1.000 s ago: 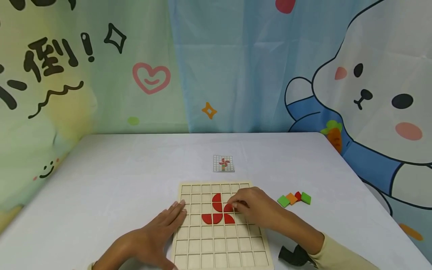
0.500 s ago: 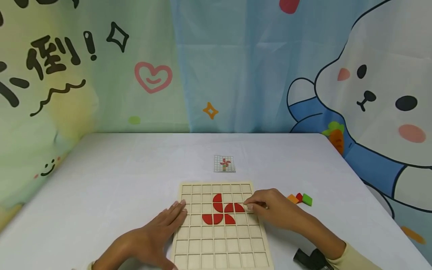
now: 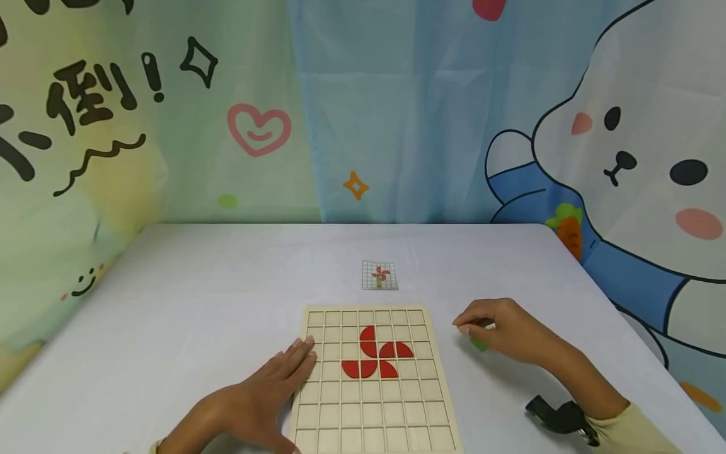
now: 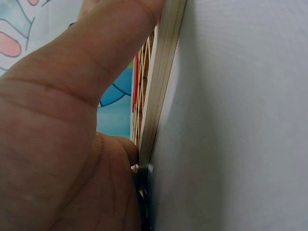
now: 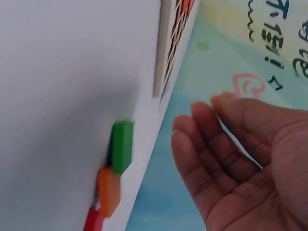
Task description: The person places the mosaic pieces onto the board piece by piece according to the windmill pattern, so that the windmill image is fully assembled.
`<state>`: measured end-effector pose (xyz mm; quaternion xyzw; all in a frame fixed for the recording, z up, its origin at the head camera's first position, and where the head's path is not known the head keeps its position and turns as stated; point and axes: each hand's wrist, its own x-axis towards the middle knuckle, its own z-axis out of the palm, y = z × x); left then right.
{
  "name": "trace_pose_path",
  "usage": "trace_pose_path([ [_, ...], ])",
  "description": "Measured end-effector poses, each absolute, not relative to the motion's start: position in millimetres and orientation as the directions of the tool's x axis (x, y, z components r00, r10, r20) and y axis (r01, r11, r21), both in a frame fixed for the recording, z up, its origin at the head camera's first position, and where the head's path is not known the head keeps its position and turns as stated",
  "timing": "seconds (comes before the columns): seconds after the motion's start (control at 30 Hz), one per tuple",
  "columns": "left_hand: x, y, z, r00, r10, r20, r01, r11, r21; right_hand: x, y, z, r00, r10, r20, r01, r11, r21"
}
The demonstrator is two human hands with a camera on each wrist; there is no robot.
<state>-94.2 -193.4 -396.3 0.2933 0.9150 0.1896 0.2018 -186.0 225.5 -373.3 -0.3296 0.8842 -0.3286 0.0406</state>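
Note:
On the white table lies a pale grid board (image 3: 368, 413) with several red quarter-circle pieces (image 3: 368, 369) set in its squares, forming curved shapes. My left hand (image 3: 255, 397) rests along the board's left edge, fingers spread and fairly straight; in the left wrist view its thumb (image 4: 96, 53) lies against the board's side. To the right of the board, my right hand (image 3: 513, 331) hovers over the loose pieces, thumb and fingers loosely bent with nothing between them. In the right wrist view, a green block (image 5: 122, 147), an orange block (image 5: 109, 191) and a red piece (image 5: 94, 220) lie beneath it.
Behind the board lies a small card (image 3: 380, 275) printed with a red pinwheel on a grid. A black wrist strap device (image 3: 558, 416) is by the right sleeve. A printed curtain (image 3: 397, 126) hangs at the table's far edge.
My right hand has left the red pieces on the board and moved right, over the loose blocks, hiding most of them in the head view. My left hand stays in place.

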Motion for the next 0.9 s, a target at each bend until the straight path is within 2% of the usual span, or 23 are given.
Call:
trace_pose_path([
  [0.23,-95,-193,-397,-0.741,0.621,-0.255,0.467,0.750,0.469,-196,244,-382,-0.800,-0.588,0.120,-0.505,0.553,-0.663],
  [0.67,-94,-193,-395,-0.747,0.613,-0.257,0.466,0.759,0.455,-211,289,-382,-0.856,-0.514,-0.047,-0.383,0.693,-0.611],
  [0.9,-94,-194,-399,-0.752,0.607,-0.257,0.467,0.766,0.442,-213,303,-384,-0.859,-0.498,-0.117,-0.328,0.713,-0.620],
])
